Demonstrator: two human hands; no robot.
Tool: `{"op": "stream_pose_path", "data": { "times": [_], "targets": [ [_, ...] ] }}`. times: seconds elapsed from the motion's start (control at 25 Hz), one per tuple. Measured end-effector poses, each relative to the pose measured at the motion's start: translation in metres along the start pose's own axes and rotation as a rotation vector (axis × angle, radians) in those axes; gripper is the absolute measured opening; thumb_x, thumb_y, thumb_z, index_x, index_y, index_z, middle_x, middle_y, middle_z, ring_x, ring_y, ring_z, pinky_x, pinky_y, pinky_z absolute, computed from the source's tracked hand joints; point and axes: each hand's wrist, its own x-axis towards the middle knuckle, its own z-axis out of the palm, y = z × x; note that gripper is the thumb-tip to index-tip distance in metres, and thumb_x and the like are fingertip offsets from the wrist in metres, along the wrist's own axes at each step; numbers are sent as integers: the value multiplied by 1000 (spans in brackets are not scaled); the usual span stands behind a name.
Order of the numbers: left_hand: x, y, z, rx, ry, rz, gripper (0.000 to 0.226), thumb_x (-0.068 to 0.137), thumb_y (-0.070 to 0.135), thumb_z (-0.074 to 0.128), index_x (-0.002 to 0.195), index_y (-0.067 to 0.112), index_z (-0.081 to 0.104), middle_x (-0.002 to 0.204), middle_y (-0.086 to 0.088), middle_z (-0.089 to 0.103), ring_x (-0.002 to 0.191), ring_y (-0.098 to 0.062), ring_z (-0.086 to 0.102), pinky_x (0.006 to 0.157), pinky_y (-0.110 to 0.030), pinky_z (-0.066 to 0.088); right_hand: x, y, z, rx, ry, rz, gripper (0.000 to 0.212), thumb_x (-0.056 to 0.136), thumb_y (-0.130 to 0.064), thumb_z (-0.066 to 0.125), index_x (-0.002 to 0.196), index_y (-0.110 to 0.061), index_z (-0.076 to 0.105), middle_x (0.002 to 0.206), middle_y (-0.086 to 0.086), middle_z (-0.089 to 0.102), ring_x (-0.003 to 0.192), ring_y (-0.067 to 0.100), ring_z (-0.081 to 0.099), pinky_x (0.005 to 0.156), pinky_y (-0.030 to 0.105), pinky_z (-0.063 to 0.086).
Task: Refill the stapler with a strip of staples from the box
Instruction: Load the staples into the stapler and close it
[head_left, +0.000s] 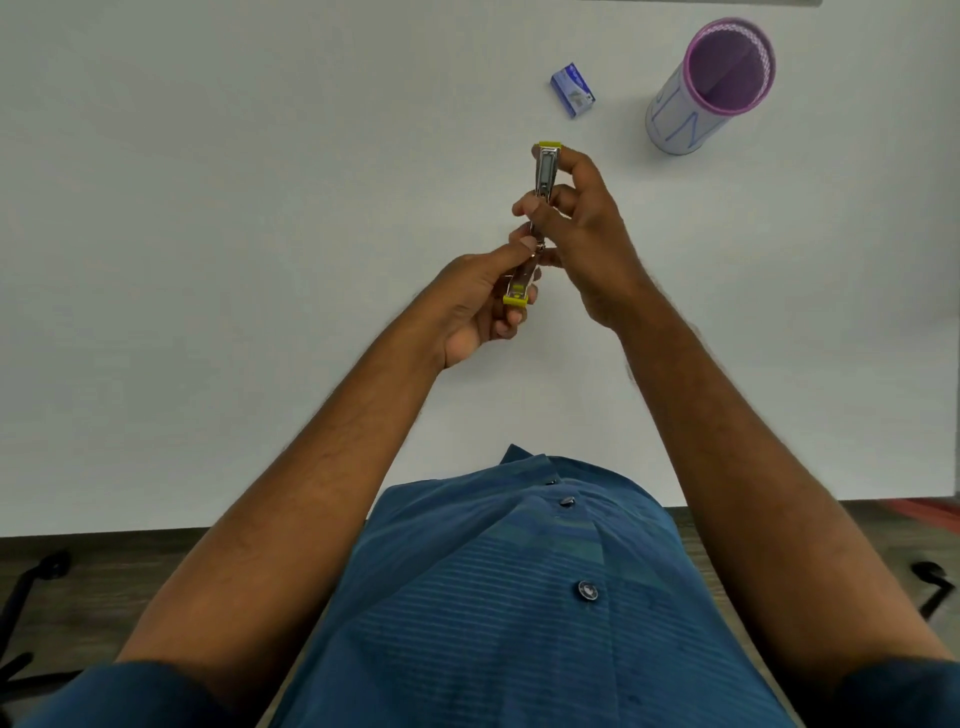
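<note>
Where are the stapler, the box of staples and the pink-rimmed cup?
stapler (547, 169), head view, on its opened metal half.
box of staples (573, 89), head view, on its blue top face.
pink-rimmed cup (675, 122), head view, on its pale outer wall.

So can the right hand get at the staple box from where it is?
Probably not right away: the right hand grips the opened stapler together with the left hand. The staple box lies beyond it on bare table, nothing between, so letting go would likely free the way.
</note>
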Motion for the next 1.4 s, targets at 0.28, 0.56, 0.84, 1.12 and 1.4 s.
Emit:
{"op": "stream_pose_path", "data": {
  "times": [0.28,0.56,0.84,1.12,1.4],
  "targets": [
    [-14,8,5,-171,-113,-21,46,99,50,52,96,9,73,85,-6,77,52,-13,62,43,-18,44,-23,4,8,259,-7,65,59,100,-60,26,144,-29,49,105,-5,61,95,5,63,93,28,47],
    [-11,9,-3,27,-123,114,46,102,49,45,103,12,74,100,-11,77,64,-19,66,53,-25,49,-31,5,7,167,12,50,58,97,-59,36,135,-18,52,90,-14,57,79,3,55,76,27,46],
    [33,3,-24,707,482,600,25,95,39,51,106,25,68,110,11,73,102,-9,64,91,-37,55,-23,-3,-8,515,45,79,59,104,-58,27,100,-15,68,74,-2,57,54,13,47,53,26,41],
    [78,-38,-61,1463,666,709,60,103,41,38,156,13,32,169,-10,19,156,-31,15,127,-44,13,-23,-21,-15,714,29,121,62,102,-62,28,85,-17,67,61,-5,49,46,7,35,46,20,32],
    [83,-41,-63,1463,714,755,58,102,41,39,154,15,35,167,-10,24,155,-30,19,126,-44,16,-26,-35,-10,753,7,112,61,103,-60,28,83,-17,66,57,-7,47,45,5,36,49,22,27]
  ]
}}
